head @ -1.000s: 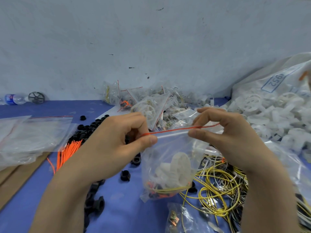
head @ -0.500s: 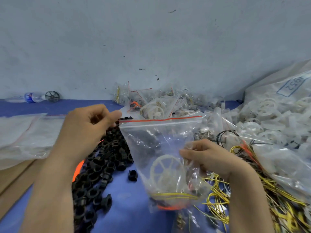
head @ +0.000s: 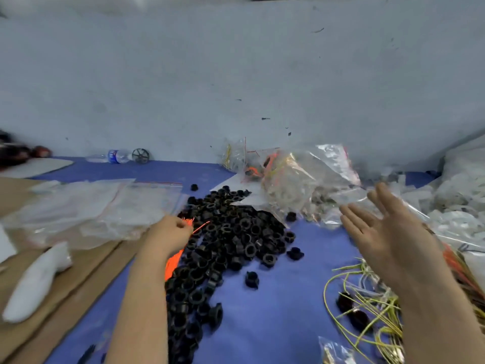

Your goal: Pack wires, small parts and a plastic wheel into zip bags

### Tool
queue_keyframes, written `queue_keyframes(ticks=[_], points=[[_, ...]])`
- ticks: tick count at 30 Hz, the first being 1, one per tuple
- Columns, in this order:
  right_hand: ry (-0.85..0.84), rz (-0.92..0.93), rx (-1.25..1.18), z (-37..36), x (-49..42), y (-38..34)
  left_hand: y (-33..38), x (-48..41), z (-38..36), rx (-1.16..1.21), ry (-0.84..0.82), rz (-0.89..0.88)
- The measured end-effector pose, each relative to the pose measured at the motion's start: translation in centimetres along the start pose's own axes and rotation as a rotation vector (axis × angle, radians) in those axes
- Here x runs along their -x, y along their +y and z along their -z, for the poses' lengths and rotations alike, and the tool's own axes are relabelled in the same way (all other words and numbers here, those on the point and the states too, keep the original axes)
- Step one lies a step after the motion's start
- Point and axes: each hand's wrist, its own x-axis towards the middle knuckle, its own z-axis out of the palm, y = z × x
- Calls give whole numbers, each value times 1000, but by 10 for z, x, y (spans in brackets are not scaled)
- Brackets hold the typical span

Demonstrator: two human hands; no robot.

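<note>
From the head camera I take the heap of black plastic parts (head: pixel 231 240) as my landmark; it sprawls across the middle of the blue table cover (head: pixel 275 311) and trails toward the near edge. My left hand (head: pixel 168 236) sits at the heap's left edge with its fingers curled, pinching the tips of a bundle of orange wires (head: pixel 174 261) that runs back under the wrist. My right hand (head: pixel 388 240) hovers to the right of the heap, fingers straight and spread, holding nothing, well apart from the black parts. Behind the heap and a little right, a filled zip bag (head: pixel 309 179) lies tilted against a pile of other packed bags by the wall; it is blurred and I cannot tell what is inside beyond orange and yellow strands. Left of the heap, a stack of flat empty zip bags (head: pixel 110 206) overlaps the brown cardboard (head: pixel 78 279), with a white plastic piece (head: pixel 36 282) lying on the cardboard nearer me. Right of the heap and close to the near edge, yellow wires (head: pixel 367 306) tangle loosely. Between the heap and those wires a stretch of bare blue cover gives open room, with only a few stray black parts on it. Far behind the heap to the left, a water bottle (head: pixel 115 156) and a dark wheel (head: pixel 140 155) rest at the wall.
</note>
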Motion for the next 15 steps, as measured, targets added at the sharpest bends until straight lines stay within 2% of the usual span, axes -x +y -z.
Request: queue_keyframes(ticks=[2,5,8,11,13,15], points=[[-41,-11,-1,-3,4,1,-7,-4,-2,-53,-63,3],[-139,19,64,-7,7,-1,-13,-17,9,-166,-52,-26],[-265,30,152,-10,11,-1,-22,-44,15,-468,-72,26],[-306,13,218,-9,11,-1,-47,-66,14,-719,-192,86],[-317,11,250,-7,10,0,-66,-74,19,-755,-227,131],[-333,11,262,-5,9,-1,-73,-82,23,-742,-228,95]])
